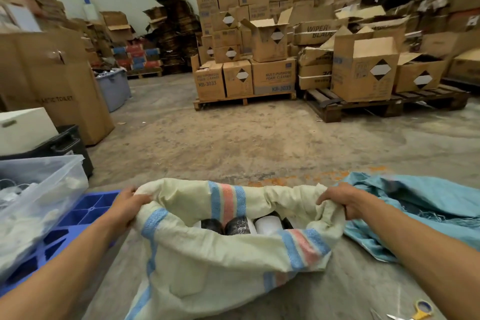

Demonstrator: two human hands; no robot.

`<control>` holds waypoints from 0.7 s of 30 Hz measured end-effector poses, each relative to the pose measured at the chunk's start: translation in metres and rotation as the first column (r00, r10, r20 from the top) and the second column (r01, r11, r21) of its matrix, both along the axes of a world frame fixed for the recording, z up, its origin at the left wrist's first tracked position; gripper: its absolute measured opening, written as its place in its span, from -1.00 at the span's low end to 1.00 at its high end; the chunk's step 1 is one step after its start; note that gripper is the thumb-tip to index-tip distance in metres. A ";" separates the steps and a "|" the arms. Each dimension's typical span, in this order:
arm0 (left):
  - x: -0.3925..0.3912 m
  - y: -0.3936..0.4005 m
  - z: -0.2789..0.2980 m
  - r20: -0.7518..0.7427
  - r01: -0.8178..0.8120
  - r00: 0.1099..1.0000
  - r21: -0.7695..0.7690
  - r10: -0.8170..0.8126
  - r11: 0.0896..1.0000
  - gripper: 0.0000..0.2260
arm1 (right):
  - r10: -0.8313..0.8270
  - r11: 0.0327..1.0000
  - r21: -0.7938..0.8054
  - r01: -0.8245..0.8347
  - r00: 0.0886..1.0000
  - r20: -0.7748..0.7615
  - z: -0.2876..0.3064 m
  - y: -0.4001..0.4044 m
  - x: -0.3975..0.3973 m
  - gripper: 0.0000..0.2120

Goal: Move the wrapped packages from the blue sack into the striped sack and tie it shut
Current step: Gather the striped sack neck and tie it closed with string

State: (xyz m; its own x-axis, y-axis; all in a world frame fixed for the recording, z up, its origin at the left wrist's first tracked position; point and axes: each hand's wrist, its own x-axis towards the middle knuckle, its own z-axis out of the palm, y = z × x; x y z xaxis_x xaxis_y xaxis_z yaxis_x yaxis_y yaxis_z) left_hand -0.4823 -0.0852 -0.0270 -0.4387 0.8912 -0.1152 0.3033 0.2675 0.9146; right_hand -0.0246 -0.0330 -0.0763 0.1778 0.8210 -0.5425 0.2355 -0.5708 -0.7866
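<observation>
Two sacks: one striped sack, one blue sack. About four wrapped packages visible inside the striped one. Two hands, left hand and right hand; one scissors.

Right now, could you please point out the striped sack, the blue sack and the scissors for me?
striped sack point(207, 262): head view, front wall below its open mouth.
blue sack point(415, 205): head view, crumpled fabric lying on the floor.
scissors point(422, 310): head view, yellow handle.
</observation>
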 end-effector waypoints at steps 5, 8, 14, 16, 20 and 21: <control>-0.013 0.003 0.026 -0.423 -0.139 0.884 0.162 0.196 0.977 -0.82 | -0.224 0.933 0.361 -0.004 0.777 0.589 0.031 0.004 -0.008 -0.80; -0.012 0.002 0.055 -0.122 -0.233 0.965 0.011 0.233 0.972 -0.86 | -0.088 0.952 0.289 -0.099 0.816 0.571 0.042 0.011 0.008 -0.67; 0.007 -0.026 0.093 0.516 -0.019 0.845 -0.233 0.140 0.972 -0.85 | 0.198 0.980 0.023 -0.197 0.964 -0.177 0.072 0.008 0.037 -0.44; 0.012 -0.032 0.100 0.570 -0.005 0.812 -0.208 0.126 0.978 -0.83 | 0.255 0.966 0.114 -0.230 0.915 -0.312 0.080 0.007 0.039 -0.48; 0.023 -0.030 0.101 0.419 -0.068 0.900 -0.134 0.118 0.989 -0.92 | 0.254 0.962 0.130 -0.240 0.962 -0.097 0.090 0.014 0.033 -0.63; 0.024 -0.028 0.102 0.282 -0.100 0.951 -0.094 0.123 0.990 -0.87 | 0.271 0.951 0.133 -0.280 0.959 0.080 0.096 0.016 0.029 -0.68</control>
State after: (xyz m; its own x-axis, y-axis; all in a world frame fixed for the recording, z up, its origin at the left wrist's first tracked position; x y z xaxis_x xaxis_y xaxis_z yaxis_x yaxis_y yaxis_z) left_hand -0.4586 -0.1134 0.0747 -0.4731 0.8217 -0.3178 -0.0047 0.3584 0.9336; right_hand 0.0045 -0.0166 0.0200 -0.0374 0.9101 -0.4127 0.4175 -0.3610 -0.8339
